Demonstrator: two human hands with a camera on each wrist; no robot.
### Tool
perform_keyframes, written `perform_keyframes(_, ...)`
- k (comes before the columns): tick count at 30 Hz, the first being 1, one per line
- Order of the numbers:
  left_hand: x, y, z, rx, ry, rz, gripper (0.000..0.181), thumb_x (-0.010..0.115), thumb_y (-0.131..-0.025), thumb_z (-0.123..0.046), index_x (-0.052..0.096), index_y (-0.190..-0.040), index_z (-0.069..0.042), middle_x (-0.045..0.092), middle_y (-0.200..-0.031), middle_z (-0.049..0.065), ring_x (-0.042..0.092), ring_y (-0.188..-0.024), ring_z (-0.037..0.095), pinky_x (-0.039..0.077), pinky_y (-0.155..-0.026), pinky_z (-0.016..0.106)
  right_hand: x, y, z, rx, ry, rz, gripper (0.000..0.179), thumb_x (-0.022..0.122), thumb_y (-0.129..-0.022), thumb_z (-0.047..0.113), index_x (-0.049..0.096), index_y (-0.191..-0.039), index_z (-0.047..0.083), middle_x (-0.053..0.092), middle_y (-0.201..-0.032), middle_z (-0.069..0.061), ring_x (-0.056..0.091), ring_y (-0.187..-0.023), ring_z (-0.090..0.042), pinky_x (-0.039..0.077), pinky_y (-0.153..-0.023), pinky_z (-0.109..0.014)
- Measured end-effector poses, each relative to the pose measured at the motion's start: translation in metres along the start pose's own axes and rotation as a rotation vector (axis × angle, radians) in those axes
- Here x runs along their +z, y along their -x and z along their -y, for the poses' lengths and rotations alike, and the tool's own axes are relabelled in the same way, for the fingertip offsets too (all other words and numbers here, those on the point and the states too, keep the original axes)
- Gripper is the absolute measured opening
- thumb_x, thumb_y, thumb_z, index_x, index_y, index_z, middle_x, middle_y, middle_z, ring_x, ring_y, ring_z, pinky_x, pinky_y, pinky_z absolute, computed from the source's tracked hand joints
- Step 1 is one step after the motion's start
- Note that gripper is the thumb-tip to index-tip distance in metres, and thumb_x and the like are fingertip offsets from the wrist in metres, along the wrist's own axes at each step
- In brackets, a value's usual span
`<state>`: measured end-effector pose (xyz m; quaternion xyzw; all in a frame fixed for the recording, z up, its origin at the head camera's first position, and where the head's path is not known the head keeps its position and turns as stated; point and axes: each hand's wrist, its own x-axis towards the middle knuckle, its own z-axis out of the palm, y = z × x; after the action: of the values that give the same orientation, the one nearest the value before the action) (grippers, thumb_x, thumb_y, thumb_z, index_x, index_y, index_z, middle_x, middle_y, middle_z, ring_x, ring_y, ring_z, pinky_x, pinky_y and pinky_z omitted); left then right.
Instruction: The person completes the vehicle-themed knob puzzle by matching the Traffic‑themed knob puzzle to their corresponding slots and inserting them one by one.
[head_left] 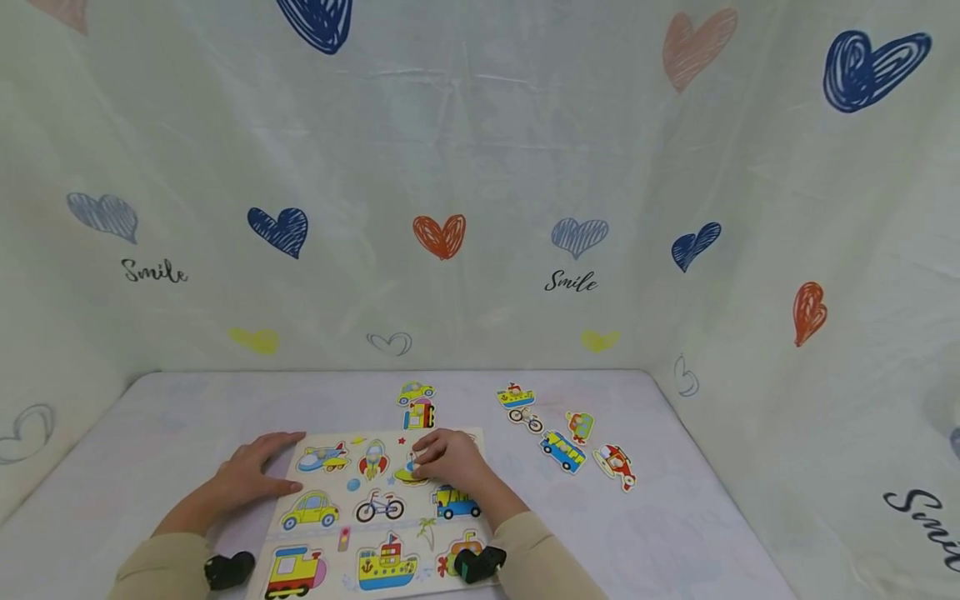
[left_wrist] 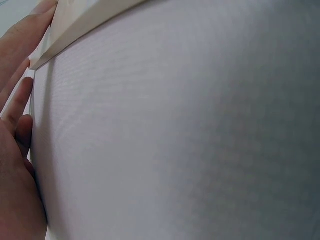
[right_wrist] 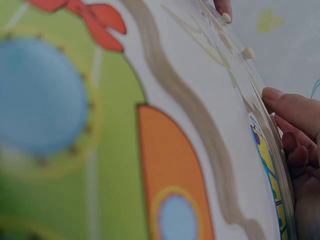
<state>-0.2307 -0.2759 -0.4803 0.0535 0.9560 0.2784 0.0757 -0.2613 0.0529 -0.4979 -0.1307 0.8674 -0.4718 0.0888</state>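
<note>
A pale wooden puzzle board point(head_left: 341, 517) with vehicle pictures lies on the table before me. My left hand point(head_left: 243, 479) rests at its left edge, thumb and forefinger straight and spread apart; the left wrist view shows fingers point(left_wrist: 25, 37) along the board's side. Over the top row, my right hand point(head_left: 453, 458) pinches the flying saucer piece point(head_left: 408, 475) with thumb and fingertips, partly hiding it. To its left sit the rocket piece point(head_left: 372, 460) and the airplane piece point(head_left: 322, 457). Small knobs point(right_wrist: 248, 53) stand up from the board in the right wrist view.
Behind the board lie a loose car piece point(head_left: 415, 392) and train piece point(head_left: 419, 414). Scattered to the right are boat point(head_left: 516, 397), bicycle point(head_left: 525, 419), submarine point(head_left: 580, 427), bus point(head_left: 562, 452) and helicopter point(head_left: 617, 466) pieces. A heart-printed curtain point(head_left: 495, 317) surrounds the table.
</note>
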Motion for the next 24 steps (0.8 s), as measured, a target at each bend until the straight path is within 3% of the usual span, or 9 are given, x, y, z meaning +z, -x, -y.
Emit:
perform_keyframes(10,0.0002,0.0012,0.0002,0.005,0.008,0.003,0.092,0.082,-0.072,-0.046,0.041,-0.143,-0.003,0.030,-0.145,0.033,0.025,-0.124,0.054,0.022,-0.091,0.072,-0.0013,0.0005,0.0000,-0.010,0.010,0.014,0.007,0.083,-0.078,0.021,0.078,-0.074,0.019,0.062,-0.099,0.022,0.055,-0.107,-0.010,0.047,-0.084,-0.025)
perform_keyframes(17,0.0017,0.0015,0.0038,0.001,0.003,0.014,0.094,0.081,-0.072,-0.050,0.041,-0.143,-0.003,0.030,-0.144,0.033,0.026,-0.125,0.055,0.021,-0.093,0.075,0.0003,0.0025,-0.0003,-0.003,-0.012,0.030,0.008,0.083,-0.078,0.019,0.077,-0.074,0.017,0.061,-0.099,0.020,0.055,-0.094,-0.003,0.048,-0.074,-0.022)
perform_keyframes(24,0.0012,-0.0011,0.0020,-0.018,-0.005,0.014,0.096,0.081,-0.071,-0.051,0.041,-0.143,-0.003,0.029,-0.145,0.033,0.024,-0.126,0.055,0.019,-0.094,0.076,-0.0023,0.0039,0.0008,-0.035,-0.031,0.042,0.006,0.082,-0.080,0.015,0.079,-0.085,0.017,0.061,-0.099,0.018,0.055,-0.088,-0.002,0.048,-0.075,-0.022)
